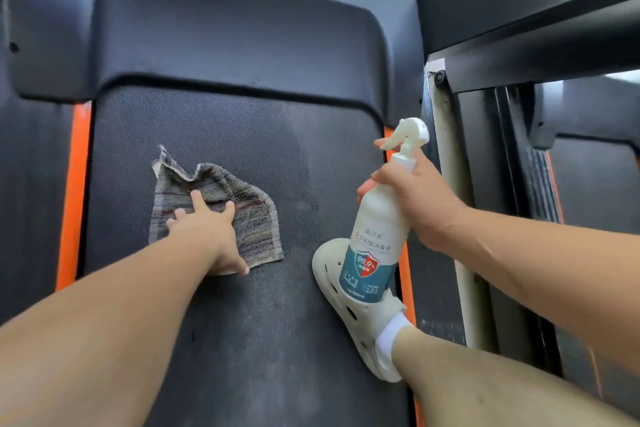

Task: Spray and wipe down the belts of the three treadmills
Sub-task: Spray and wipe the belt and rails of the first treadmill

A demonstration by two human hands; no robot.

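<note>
A dark treadmill belt (242, 135) with orange side strips fills the middle of the view. On it lies a grey striped cloth (256, 218), and my left hand (207, 232) presses flat on the cloth with spread fingers. My right hand (415, 198) grips the neck of a white spray bottle (375, 239) with a teal label, held upright above the belt's right side. One finger lies on the trigger, and the nozzle points left.
My right foot in a white clog (349, 308) and white sock stands on the belt's right edge, under the bottle. The black motor cover (235, 28) lies past the cloth. A second treadmill (588, 184) and a black frame upright stand to the right.
</note>
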